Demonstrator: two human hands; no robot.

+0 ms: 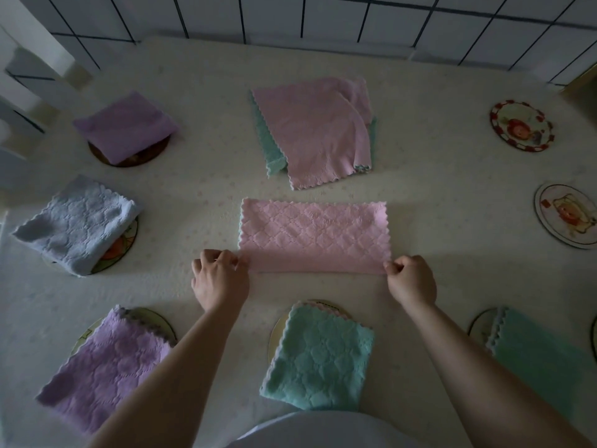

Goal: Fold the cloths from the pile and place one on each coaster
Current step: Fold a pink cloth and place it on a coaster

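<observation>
Head view: pink quilted microfibre cloth (312,236) with scalloped edges lies flat mid-table on the cream tablecloth (436,176), folded into a wide rectangle, fold line nearest the person. Left hand (219,279) pinches its near-left corner, right hand (410,279) pinches the near-right corner, fingers curled. Behind it, pile of unfolded pink and green cloths (315,134). Two round picture coasters (520,126) at right are bare; folded lilac, blue and green cloths sit on the others.
</observation>
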